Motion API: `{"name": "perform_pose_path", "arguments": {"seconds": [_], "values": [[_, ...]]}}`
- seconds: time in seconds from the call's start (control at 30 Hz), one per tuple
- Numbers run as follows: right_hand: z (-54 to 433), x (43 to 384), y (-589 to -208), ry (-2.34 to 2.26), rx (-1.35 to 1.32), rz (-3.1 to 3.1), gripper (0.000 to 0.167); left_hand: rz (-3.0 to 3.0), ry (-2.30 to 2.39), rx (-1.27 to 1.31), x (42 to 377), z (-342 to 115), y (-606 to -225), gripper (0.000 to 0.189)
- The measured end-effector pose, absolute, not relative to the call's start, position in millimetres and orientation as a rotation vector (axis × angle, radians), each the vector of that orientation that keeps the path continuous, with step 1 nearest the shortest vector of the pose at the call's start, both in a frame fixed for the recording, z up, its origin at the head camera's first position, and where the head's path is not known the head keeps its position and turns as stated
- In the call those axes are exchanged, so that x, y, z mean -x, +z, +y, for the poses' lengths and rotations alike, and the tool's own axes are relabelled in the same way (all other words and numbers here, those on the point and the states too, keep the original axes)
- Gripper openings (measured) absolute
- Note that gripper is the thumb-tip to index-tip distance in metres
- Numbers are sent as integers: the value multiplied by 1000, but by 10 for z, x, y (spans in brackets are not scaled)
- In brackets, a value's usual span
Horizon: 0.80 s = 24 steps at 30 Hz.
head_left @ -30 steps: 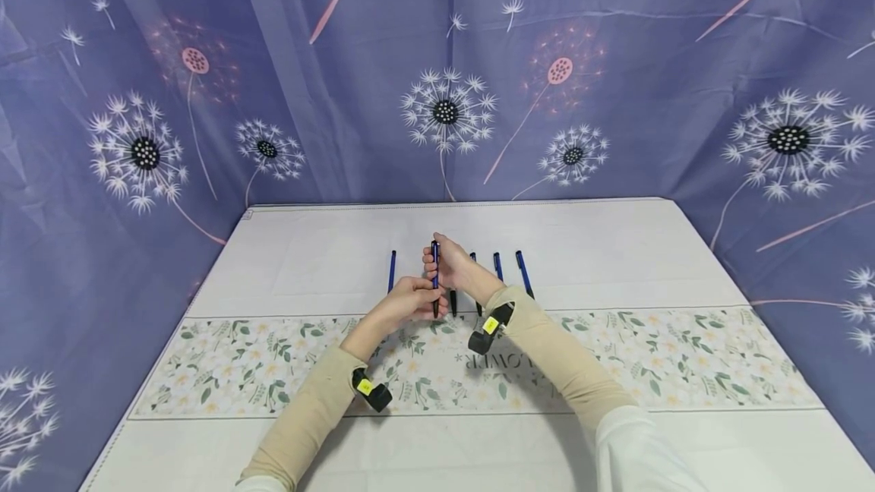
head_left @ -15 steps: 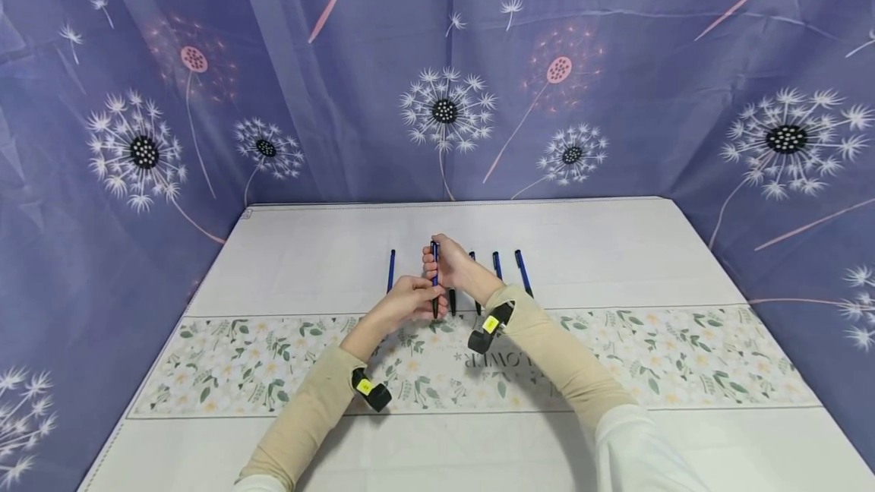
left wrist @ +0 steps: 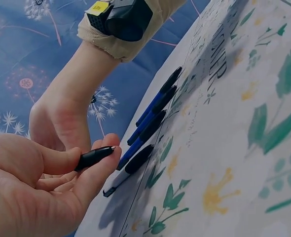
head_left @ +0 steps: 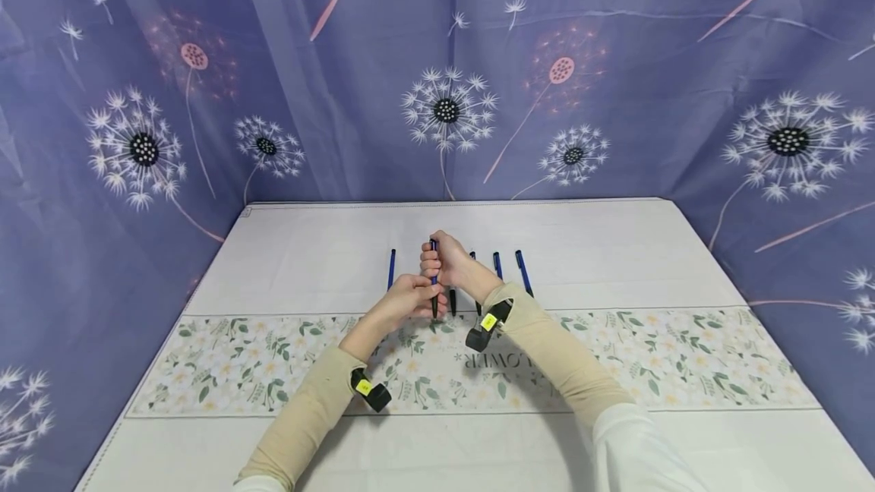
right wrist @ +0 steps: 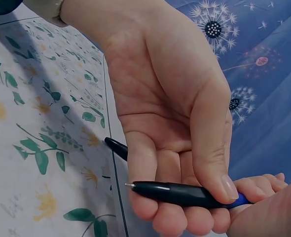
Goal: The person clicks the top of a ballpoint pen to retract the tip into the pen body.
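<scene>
Both hands hold one blue pen with a black grip section (head_left: 434, 257), lying lengthwise toward the person. My right hand (head_left: 449, 260) grips the blue barrel, its thumb at the pen's far end. Between thumb and fingers, my left hand (head_left: 408, 299) pinches the black front part, which the right wrist view shows as a black grip (right wrist: 182, 194) with a small metal point out. In the left wrist view, the left hand (left wrist: 42, 182) is near the camera. On the table beside the hands lies a white pen with a black grip (left wrist: 129, 170), mostly hidden in the head view.
Right of the hands lie several blue pens, among them a slanted blue pen (head_left: 523, 272). Another blue pen (head_left: 392, 269) lies to the left. The white table (head_left: 307, 249) carries a floral printed band (head_left: 239, 370). A purple dandelion curtain (head_left: 355, 135) surrounds the table's back and sides.
Both hands keep their hold on the pen in nearly the same spot. Only a very slight shift of the right hand shows; the pens on the table have not moved.
</scene>
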State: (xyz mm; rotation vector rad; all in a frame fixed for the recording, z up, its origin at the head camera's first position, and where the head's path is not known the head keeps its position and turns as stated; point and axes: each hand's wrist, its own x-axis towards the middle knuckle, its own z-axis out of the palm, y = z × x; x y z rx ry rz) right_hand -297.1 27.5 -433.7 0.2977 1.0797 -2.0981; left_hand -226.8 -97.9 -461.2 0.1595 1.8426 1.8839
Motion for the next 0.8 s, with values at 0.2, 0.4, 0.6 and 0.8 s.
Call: {"name": "perform_pose_path", "arguments": {"seconds": [0.2, 0.4, 0.6, 0.8], "values": [[280, 2976, -4342, -2094, -265, 1059, 38, 1843, 1893, -179, 2257, -986, -4606, 32], [281, 2966, -4324, -2091, -251, 1057, 39, 1844, 1906, -179, 2246, -966, -4605, 32], [273, 2986, -4344, -2087, -268, 1065, 39, 1857, 1906, -162, 2243, -953, -4600, 32], [264, 2996, -4369, -2092, -301, 1090, 40, 1848, 1919, -125, 2237, -941, -4613, 33]]}}
